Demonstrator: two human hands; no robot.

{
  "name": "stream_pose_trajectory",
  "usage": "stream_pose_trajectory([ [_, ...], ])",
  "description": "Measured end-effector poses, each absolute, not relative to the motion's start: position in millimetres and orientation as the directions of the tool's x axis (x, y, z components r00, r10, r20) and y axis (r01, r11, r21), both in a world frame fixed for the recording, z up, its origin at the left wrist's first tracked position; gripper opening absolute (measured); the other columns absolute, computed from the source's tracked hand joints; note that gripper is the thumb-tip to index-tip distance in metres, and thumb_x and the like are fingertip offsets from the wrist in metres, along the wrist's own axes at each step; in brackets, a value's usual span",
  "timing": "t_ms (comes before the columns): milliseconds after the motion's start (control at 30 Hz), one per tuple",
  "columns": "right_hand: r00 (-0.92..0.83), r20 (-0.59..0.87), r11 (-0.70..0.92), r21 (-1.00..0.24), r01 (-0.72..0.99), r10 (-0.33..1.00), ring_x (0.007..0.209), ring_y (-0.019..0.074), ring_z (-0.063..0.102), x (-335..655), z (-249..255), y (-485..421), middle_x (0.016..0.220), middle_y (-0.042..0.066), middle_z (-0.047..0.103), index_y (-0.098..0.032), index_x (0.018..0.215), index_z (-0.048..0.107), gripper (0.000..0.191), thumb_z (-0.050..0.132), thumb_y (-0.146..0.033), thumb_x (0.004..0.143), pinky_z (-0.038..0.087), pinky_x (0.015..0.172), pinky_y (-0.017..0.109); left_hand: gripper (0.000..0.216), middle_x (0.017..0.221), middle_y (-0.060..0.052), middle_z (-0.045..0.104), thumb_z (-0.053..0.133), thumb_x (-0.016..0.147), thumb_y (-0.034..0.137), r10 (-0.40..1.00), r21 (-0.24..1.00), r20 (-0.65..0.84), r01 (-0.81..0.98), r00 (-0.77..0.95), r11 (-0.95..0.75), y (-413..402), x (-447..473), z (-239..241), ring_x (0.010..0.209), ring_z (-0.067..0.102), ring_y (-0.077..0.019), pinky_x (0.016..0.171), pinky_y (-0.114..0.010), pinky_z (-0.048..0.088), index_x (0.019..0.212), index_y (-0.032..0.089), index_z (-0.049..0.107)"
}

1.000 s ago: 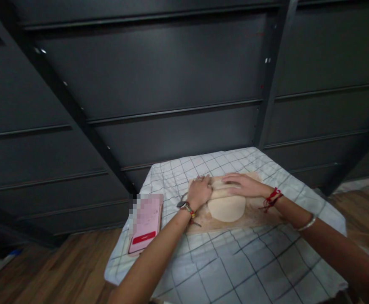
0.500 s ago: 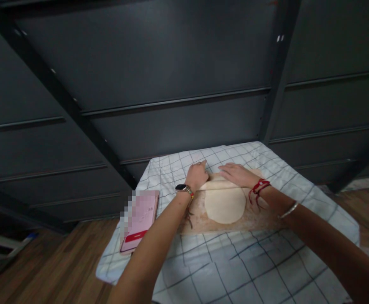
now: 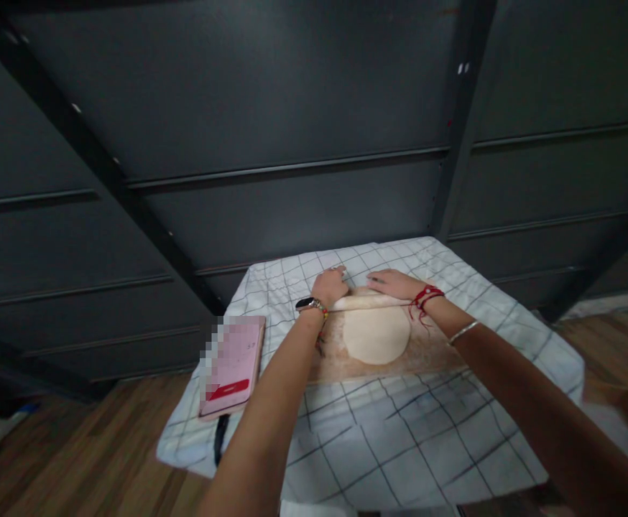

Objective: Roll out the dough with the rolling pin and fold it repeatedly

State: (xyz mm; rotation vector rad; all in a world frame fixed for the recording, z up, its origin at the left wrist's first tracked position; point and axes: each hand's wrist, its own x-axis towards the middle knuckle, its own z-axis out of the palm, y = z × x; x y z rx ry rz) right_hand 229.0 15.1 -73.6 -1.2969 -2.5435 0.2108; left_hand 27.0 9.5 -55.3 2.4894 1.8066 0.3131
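Observation:
A round, flat sheet of pale dough lies on a floured wooden board. Across its far edge rests a pale rolling pin, its ends mostly covered by my hands. My left hand is on the pin's left end, fingers curled and the index finger pointing forward. On the right end, my right hand presses down with its palm, fingers reaching over the pin toward the other hand. A watch and beaded bracelet circle my left wrist; a red cord and a silver bangle are on my right arm.
A white checked cloth covers the small table. On its left lies a phone with a pink screen, and a black strap is below it. Dark metal panels stand right behind the table. Wooden floor shows at both sides.
The view has shifted a little, so everything sits slightly higher and further left. Both hands stay on the rolling pin at the dough's far edge. The black strap below the phone is now visible.

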Motion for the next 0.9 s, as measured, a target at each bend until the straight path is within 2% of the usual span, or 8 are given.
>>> stream_pose_trajectory([
  [167,-0.553,0.149,0.572,-0.254,0.780,0.820,0.115,0.0238,0.054,229,-66,-6,0.125,0.015,0.059,-0.012,0.122,0.058,0.045,0.040,-0.042,0.093,0.039,0.098,0.034,0.049,0.128,-0.012,0.057,0.045,0.085,0.024,0.959,0.160,0.058,0.945,0.278,-0.284,-8,27,-54,0.115,0.053,-0.0242,0.094,-0.031,0.040,0.133,0.015,0.046],
  [300,-0.580,0.183,0.608,-0.226,0.761,0.794,0.113,0.0223,0.054,228,-64,-20,0.124,0.012,0.060,-0.015,0.119,0.060,0.040,0.039,-0.038,0.094,0.038,0.099,0.034,0.044,0.128,-0.012,0.056,0.041,0.089,0.031,0.960,0.169,0.030,0.945,0.278,-0.279,-22,26,-54,0.114,0.054,-0.0252,0.093,-0.034,0.039,0.130,0.018,0.048],
  [433,-0.626,0.218,0.662,-0.183,0.727,0.748,0.112,0.0213,0.055,228,-66,-37,0.122,0.009,0.062,-0.019,0.117,0.061,0.038,0.033,-0.034,0.096,0.039,0.099,0.038,0.040,0.129,-0.009,0.056,0.035,0.091,0.031,0.949,0.150,0.013,0.938,0.314,-0.312,-36,26,-52,0.114,0.053,-0.0250,0.093,-0.038,0.039,0.126,0.021,0.050],
  [600,-0.608,0.269,0.657,-0.153,0.738,0.747,0.118,0.0229,0.050,228,-66,-65,0.126,0.010,0.059,-0.018,0.124,0.057,0.042,0.031,-0.035,0.096,0.035,0.103,0.043,0.036,0.127,-0.009,0.056,0.031,0.091,0.030,0.942,0.108,0.018,0.936,0.334,-0.334,-60,28,-47,0.115,0.050,-0.0273,0.095,-0.048,0.037,0.117,0.022,0.055],
  [667,-0.610,0.282,0.666,-0.186,0.723,0.741,0.122,0.0229,0.047,231,-64,-76,0.130,0.011,0.056,-0.018,0.127,0.055,0.044,0.031,-0.037,0.096,0.033,0.106,0.044,0.038,0.130,-0.009,0.053,0.030,0.092,0.030,0.938,0.081,0.045,0.935,0.342,-0.345,-72,28,-47,0.119,0.047,-0.0273,0.097,-0.051,0.034,0.120,0.024,0.054],
  [767,-0.575,0.278,0.638,-0.328,0.697,0.770,0.127,0.0212,0.043,239,-60,-82,0.137,0.009,0.050,-0.019,0.135,0.047,0.048,0.029,-0.041,0.096,0.032,0.107,0.042,0.040,0.131,-0.008,0.053,0.027,0.092,0.029,0.922,0.065,0.087,0.921,0.378,-0.384,-84,26,-47,0.120,0.046,-0.0262,0.097,-0.050,0.035,0.124,0.024,0.051],
  [833,-0.503,0.237,0.554,-0.424,0.716,0.831,0.129,0.0200,0.041,244,-58,-77,0.141,0.009,0.046,-0.019,0.138,0.042,0.051,0.028,-0.043,0.096,0.033,0.107,0.039,0.040,0.128,-0.008,0.055,0.027,0.092,0.030,0.918,0.063,0.083,0.917,0.388,-0.393,-85,26,-48,0.118,0.047,-0.0260,0.095,-0.048,0.038,0.123,0.025,0.052],
  [900,-0.411,0.190,0.452,-0.446,0.773,0.891,0.130,0.0205,0.041,245,-57,-68,0.142,0.011,0.043,-0.015,0.139,0.041,0.052,0.030,-0.042,0.096,0.032,0.108,0.038,0.039,0.124,-0.008,0.058,0.028,0.092,0.030,0.926,0.058,0.068,0.926,0.370,-0.374,-79,27,-48,0.115,0.050,-0.0262,0.093,-0.048,0.039,0.120,0.025,0.054],
])
